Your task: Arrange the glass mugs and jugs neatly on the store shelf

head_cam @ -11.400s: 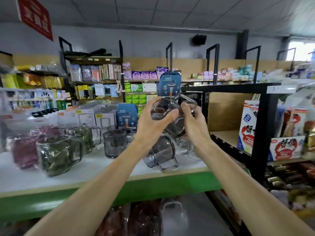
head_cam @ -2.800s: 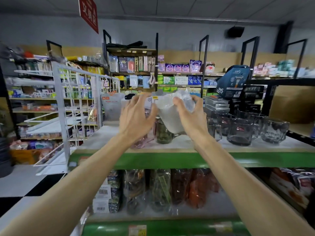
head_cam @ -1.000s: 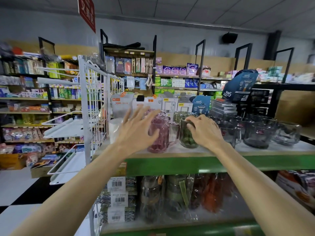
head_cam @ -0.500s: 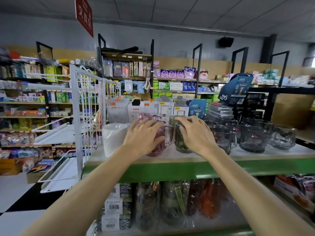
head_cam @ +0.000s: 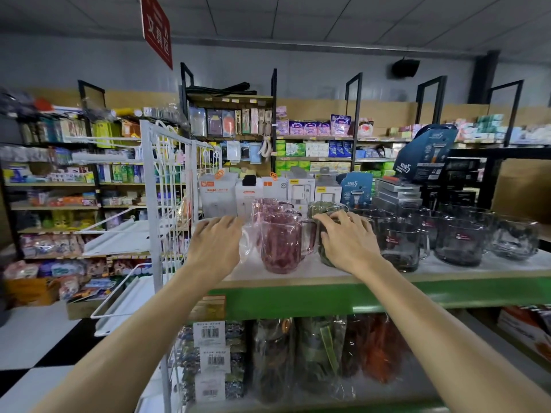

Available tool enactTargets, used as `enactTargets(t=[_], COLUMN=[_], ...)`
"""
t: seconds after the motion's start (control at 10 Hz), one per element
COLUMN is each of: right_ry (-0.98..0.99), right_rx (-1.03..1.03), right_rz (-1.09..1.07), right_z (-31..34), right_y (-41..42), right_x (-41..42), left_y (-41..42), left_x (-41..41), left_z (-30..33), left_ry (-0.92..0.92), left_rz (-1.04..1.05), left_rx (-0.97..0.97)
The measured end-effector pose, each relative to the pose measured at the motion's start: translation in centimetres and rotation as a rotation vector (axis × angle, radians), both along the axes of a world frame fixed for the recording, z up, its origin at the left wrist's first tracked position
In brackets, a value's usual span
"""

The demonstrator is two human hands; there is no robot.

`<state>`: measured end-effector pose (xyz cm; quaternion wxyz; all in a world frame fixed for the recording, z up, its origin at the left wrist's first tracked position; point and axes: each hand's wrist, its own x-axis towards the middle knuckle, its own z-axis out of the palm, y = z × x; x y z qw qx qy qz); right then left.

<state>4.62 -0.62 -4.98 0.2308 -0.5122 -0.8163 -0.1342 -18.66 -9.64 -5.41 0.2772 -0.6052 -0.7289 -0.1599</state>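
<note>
A pink plastic-wrapped glass jug (head_cam: 280,245) stands near the front of the shelf top (head_cam: 447,271), with more pink jugs behind it. To its right is a green wrapped jug (head_cam: 324,255). My right hand (head_cam: 350,244) is curled over its rim. My left hand (head_cam: 216,245) lies with fingers spread at the shelf's left end, over a white wrapped jug that it almost fully hides. Right of the green jug stand several dark glass mugs (head_cam: 399,245) and a clear mug (head_cam: 515,239).
A white wire rack (head_cam: 167,204) stands close against the shelf's left end. White product boxes (head_cam: 268,189) and razor packs line the back of the shelf top. Wrapped jugs (head_cam: 313,353) fill the shelf below the green edge (head_cam: 417,296).
My left hand has come off the pink jug and moved left onto the white wrapped jug. My right hand has stayed on the green jug.
</note>
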Motion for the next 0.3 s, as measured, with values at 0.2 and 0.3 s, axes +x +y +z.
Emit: enactTargets(t=[0.2,0.3], right_ry=[0.1,0.146], right_rx=[0.035,0.071], right_rz=[0.056,0.055], right_z=[0.3,1.1], right_y=[-0.2,-0.2], right_x=[1.0,2.2], left_y=[-0.7,-0.2], left_x=[1.4,3.8], left_z=[1.1,2.1], left_ry=[-0.105,-0.12], left_rz=[-0.097,-0.147], left_rx=[0.1,0.139])
